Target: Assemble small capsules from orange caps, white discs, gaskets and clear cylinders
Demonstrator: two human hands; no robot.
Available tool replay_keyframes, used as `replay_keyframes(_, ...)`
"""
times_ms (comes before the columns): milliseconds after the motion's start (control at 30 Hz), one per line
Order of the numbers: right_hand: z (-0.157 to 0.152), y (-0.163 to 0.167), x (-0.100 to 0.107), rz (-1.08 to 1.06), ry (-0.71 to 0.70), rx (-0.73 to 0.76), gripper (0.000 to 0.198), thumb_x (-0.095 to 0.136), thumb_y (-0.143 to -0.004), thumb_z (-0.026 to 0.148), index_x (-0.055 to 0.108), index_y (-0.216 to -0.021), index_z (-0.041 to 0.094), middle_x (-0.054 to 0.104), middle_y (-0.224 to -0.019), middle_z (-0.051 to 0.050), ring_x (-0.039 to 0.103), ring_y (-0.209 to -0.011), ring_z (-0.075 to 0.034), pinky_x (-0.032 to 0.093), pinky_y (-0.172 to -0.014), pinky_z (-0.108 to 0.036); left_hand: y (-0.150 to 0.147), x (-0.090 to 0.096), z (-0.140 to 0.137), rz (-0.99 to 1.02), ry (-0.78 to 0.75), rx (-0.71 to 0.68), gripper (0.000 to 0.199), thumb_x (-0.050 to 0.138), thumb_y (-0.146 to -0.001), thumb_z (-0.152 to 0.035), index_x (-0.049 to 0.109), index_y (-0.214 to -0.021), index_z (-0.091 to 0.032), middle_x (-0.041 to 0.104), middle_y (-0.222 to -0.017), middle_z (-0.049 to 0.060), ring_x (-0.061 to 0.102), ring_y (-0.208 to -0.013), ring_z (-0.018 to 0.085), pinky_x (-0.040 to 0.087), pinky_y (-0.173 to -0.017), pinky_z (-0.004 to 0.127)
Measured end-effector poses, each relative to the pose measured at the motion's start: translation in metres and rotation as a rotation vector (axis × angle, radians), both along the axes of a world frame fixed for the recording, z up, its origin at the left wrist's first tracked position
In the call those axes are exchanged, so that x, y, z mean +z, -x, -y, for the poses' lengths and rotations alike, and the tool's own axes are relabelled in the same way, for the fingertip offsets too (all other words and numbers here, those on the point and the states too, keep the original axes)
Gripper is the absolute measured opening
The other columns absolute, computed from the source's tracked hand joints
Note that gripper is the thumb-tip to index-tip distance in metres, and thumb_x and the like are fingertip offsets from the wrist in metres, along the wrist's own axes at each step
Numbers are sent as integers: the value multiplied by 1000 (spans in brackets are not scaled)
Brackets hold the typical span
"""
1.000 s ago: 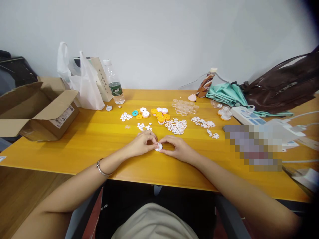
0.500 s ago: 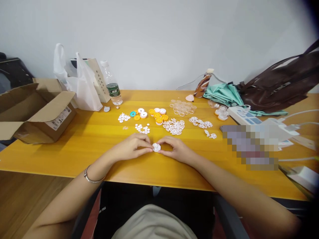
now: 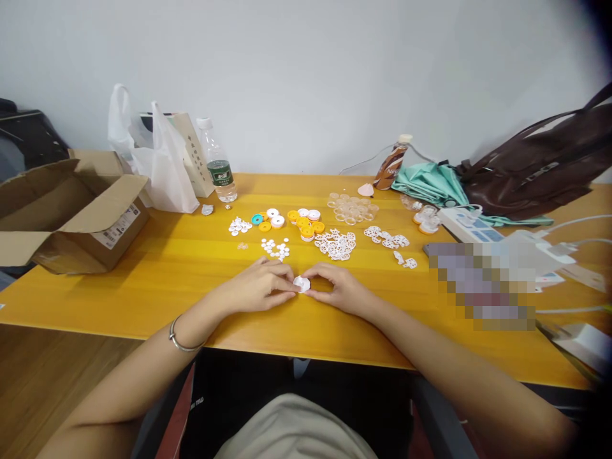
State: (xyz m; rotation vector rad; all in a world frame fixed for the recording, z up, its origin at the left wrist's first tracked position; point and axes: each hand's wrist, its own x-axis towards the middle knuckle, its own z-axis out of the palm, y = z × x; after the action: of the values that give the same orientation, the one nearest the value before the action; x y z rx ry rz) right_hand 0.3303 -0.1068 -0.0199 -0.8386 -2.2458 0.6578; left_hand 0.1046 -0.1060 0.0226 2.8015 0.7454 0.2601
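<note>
head: hands (image 3: 261, 284) at table (image 3: 153, 290), grey wall (image 3: 296, 83)

At centre, fingertips of the left hand (image 3: 254, 284) and right hand (image 3: 343, 287) hide the sides of the white piece (image 3: 301, 284), its details too small to tell. Blocky blur masks the phone (image 3: 471, 280) at right. The left edge crops the box (image 3: 108, 239); the right edge, the bag (image 3: 530, 172).

The left hand (image 3: 258, 285) and right hand (image 3: 342, 285) pinch a small white disc (image 3: 302, 284) from either side, over the tabletop (image 3: 162, 284). Beyond the disc lie lacy white pieces (image 3: 336, 245), yellow wheels (image 3: 303, 222) and clear rings (image 3: 352, 208); well to its left stands an open cardboard box (image 3: 95, 215).
</note>
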Motion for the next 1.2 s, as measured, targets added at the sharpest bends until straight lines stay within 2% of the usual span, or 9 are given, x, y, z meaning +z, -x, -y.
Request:
replay_keyframes(167,-1,0,0,-19,17,-18,19,63,-77,23,60,-96,19,66,-91,-5,62,-84,-16,49,-78,-30,0,-6,-8,200,99,30,24,47,-89,-28,66,-102,-23,64,-95,4,58,-88,14,39,-84,28)
replay_keyframes(300,0,0,0,-20,43,-26,20,63,-77,22,60,-96,19,66,-93,-5,62,-86,-16,49,-79,-30,3,-6,-32,330,127,236,21,49,-86,-25,67,-95,-18,66,-93,5,59,-85,15,44,-80,27)
replay_keyframes(400,-1,0,-2,-23,59,-22,21,62,-77,23,59,-97,19,66,-95,-6,62,-88,-16,49,-81,-30,-1,-5,-60,279,93,407,17,53,-81,-21,68,-87,-15,67,-86,6,61,-79,16,45,-73,26)
replay_keyframes(500,0,0,-2,-26,61,-24,22,62,-77,22,59,-98,19,66,-96,-6,62,-89,-16,49,-82,-30,-11,-6,-89,162,45,469,13,57,-76,-20,68,-81,-14,67,-83,6,61,-77,16,45,-69,25)
replay_keyframes(600,1,0,0,-23,68,-19,23,62,-76,21,59,-99,19,66,-98,-6,62,-90,-16,49,-82,-31,-22,-10,-110,121,72,486,10,62,-71,-19,66,-77,-13,67,-74,4,61,-69,15,45,-62,22)
replay_keyframes(733,3,-1,5,-9,72,-4,24,62,-76,19,58,-100,19,66,-99,-6,62,-92,-17,49,-84,-32,-29,-13,-121,100,113,484,7,62,-68,-15,65,-73,-13,66,-69,3,60,-62,13,43,-56,20)
replay_keyframes(1033,5,1,5,-9,74,3,27,64,-75,23,58,-101,19,65,-99,-5,61,-91,-16,48,-84,-30,-26,-8,-116,104,61,392,10,57,-67,-7,64,-71,-13,65,-71,3,58,-64,13,41,-58,21)
replay_keyframes(1200,5,-3,11,-46,64,-97,31,67,-74,31,58,-102,21,65,-102,-5,61,-94,-18,48,-86,-33,-22,-15,-114,169,-2,361,17,50,-70,-4,65,-71,-12,64,-74,6,57,-71,15,43,-67,26)
